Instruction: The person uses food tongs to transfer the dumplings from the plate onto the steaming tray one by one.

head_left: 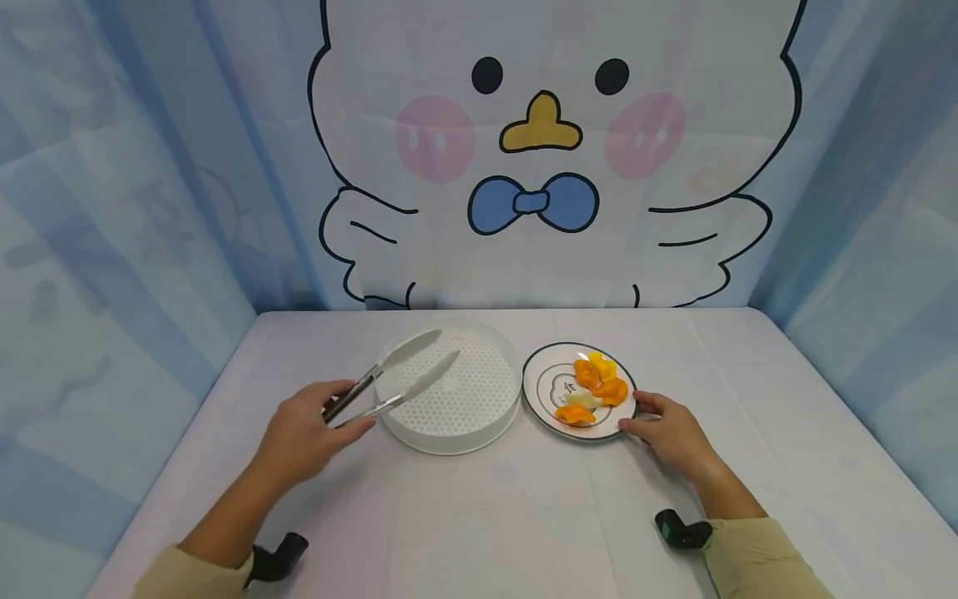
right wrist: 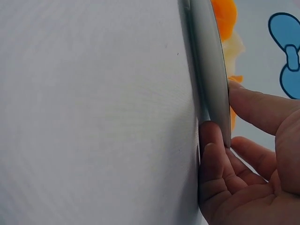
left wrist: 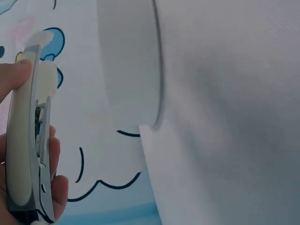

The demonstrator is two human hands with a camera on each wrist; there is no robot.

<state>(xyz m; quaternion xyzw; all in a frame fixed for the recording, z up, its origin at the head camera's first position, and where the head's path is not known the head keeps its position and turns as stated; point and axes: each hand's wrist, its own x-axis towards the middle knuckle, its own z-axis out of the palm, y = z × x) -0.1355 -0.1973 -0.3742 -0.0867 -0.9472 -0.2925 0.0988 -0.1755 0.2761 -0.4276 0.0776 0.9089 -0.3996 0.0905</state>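
Note:
My left hand (head_left: pixel 303 428) holds a pair of tongs (head_left: pixel 430 376) with metal handles and pale tips spread apart. The tips hang over a round white tray (head_left: pixel 451 443) with a dotted floor and a low wall. In the left wrist view, the thumb lies along one handle of the tongs (left wrist: pixel 21 136) and fingers curl behind the other. To the right is a white plate (head_left: pixel 542 387) with a dark rim, bearing several orange, yellow and pale soft-looking pieces (head_left: pixel 586 374). My right hand (head_left: pixel 677 437) pinches the plate's right edge, thumb on top and fingers underneath.
Tray and plate stand side by side on a white-covered table (head_left: pixel 479 532). Behind it hangs a curtain (head_left: pixel 434 258) with a cartoon figure, and blue curtains (head_left: pixel 112 249) close off both sides. Black devices (head_left: pixel 279 557) sit at both wrists, near the beige sleeves.

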